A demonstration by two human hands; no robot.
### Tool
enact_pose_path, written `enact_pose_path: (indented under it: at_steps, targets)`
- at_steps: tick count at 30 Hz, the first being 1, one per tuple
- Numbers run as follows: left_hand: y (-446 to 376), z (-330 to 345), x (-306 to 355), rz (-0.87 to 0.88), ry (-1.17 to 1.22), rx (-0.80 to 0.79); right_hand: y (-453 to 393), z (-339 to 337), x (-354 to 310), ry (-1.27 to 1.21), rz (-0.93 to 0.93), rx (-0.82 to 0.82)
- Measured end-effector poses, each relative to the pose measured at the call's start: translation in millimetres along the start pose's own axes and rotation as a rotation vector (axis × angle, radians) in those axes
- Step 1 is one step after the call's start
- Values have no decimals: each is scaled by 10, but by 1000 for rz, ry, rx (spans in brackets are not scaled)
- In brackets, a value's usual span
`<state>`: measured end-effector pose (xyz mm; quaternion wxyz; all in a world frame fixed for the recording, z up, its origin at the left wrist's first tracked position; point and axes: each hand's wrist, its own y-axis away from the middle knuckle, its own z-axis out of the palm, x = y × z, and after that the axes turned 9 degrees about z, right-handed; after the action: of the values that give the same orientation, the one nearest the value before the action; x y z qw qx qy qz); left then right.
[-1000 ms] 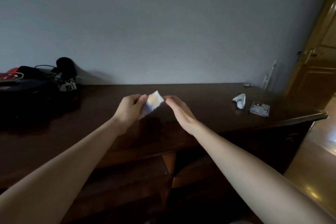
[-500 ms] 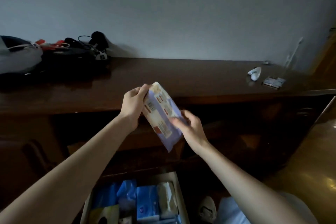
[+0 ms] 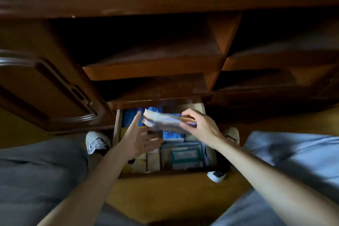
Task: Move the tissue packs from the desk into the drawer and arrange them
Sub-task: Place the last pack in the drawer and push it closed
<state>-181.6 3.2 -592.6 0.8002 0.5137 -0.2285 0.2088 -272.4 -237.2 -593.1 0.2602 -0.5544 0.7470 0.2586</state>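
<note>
The right hand [image 3: 200, 127] is pinching the tissue pack [image 3: 166, 120] by its end, pack sticking out leftward from that grip above the open drawer [image 3: 116, 128]; the left hand [image 3: 140, 140] is waiting just beneath, fingers spread

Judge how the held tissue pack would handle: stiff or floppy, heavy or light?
Probably light: the right hand alone pinches the tissue pack by one end. Likely soft yet holding shape, since it stays roughly flat. Its wrapper may be slippery; blur hides detail.

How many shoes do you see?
2: a pale shoe left of the open drawer, and another shoe right of it, partly behind the right forearm.
</note>
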Motion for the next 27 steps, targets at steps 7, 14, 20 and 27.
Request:
enact_pose_path:
  at_steps: [7,14,20,27]
  targets:
    - [-335,-220,-272,101,-200,117,24,529,349,182,-75,-261]
    - [-415,-366,-289,387,-605,357,-22,1010,762,574,198,-544]
    - [-476,-382,-343,362,-765,415,-37,1121,833,594,121,-550]
    - [-629,-86,-437,341,-900,406,-248,471,827,476,254,-562]
